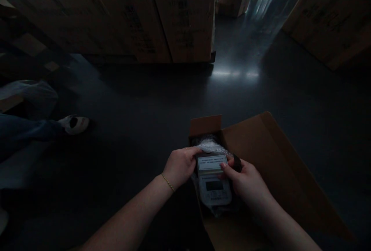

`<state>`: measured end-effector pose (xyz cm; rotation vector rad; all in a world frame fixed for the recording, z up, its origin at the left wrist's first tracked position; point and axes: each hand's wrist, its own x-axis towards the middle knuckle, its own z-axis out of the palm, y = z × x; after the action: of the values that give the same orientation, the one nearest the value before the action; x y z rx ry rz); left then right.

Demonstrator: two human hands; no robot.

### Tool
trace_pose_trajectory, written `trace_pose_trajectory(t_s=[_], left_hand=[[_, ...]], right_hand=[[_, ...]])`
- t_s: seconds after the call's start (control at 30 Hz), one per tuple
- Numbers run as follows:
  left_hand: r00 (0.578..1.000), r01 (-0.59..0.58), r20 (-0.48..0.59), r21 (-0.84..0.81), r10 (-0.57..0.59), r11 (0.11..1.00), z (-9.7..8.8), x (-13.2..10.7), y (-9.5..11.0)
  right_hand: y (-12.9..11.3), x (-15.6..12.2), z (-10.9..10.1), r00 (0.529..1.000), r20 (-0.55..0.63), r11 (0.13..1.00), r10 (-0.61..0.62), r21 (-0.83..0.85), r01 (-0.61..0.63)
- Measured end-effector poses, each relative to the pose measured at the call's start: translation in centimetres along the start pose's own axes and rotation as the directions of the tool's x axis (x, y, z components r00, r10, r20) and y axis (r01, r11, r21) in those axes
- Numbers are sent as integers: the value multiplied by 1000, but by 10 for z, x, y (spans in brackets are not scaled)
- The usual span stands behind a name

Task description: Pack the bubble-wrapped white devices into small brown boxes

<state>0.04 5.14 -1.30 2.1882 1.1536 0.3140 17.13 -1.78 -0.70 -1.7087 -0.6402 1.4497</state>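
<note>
A grey-white electricity meter [215,191] with a small dark display and a printed label lies in clear plastic wrap [210,145] inside an open cardboard box [255,143]. My left hand [181,164] is closed at the meter's upper left corner, its fingers pinching the wrap's edge. From the right, my right hand [243,175] grips the meter's side, with the thumb lying over the label [210,162]. A dark brown loop-like piece [237,163] shows at my right fingers; I cannot make out what it is. The meter's underside is hidden.
Large cardboard cartons [185,19] stand along the back, and another carton [333,19] is at the far right. At the left are a person's leg and shoe [77,124], beside a clear plastic bag [37,94]. The dark floor [139,104] is shiny.
</note>
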Motion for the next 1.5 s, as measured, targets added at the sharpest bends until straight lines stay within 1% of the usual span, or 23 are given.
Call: trace_pose_trajectory(t_s=[0.13, 0.27, 0.37, 0.57, 0.73, 0.9, 1.03, 1.13, 1.23, 1.5], left_hand=[[999, -17, -30, 2, 17, 1000, 0, 1, -1], [1000, -30, -3, 19, 30, 999, -2, -2, -2], [999, -30, -20, 47, 31, 998, -2, -4, -1], [999, -30, -40, 92, 34, 995, -1, -6, -3], [999, -29, -32, 105, 32, 994, 0, -8, -2], [998, 8, -60, 119, -1, 993, 4, -11, -1], [997, 7, -74, 121, 2, 993, 6, -11, 0], [998, -3, -68, 154, 14, 988, 5, -11, 0], [998, -26, -59, 177, 37, 984, 4, -11, -2], [996, -4, -84, 146, 17, 989, 8, -11, -1]], right_hand=[[10, 1, 1, 998, -48, 995, -41, -91, 36], [9, 1, 6, 995, -83, 972, -63, -233, 42], [7, 1, 9, 991, -112, 956, -69, -293, 34], [4, 2, 14, 989, -140, 966, -54, -258, 16], [6, 3, 15, 984, -158, 939, -80, -344, 21], [11, 6, 13, 985, -143, 934, -99, -355, 42], [12, 6, 12, 985, -131, 921, -111, -385, 52], [12, 5, 11, 985, -118, 928, -124, -365, 73], [13, 5, 12, 984, -130, 940, -123, -335, 73], [10, 6, 13, 980, -154, 925, -128, -376, 62]])
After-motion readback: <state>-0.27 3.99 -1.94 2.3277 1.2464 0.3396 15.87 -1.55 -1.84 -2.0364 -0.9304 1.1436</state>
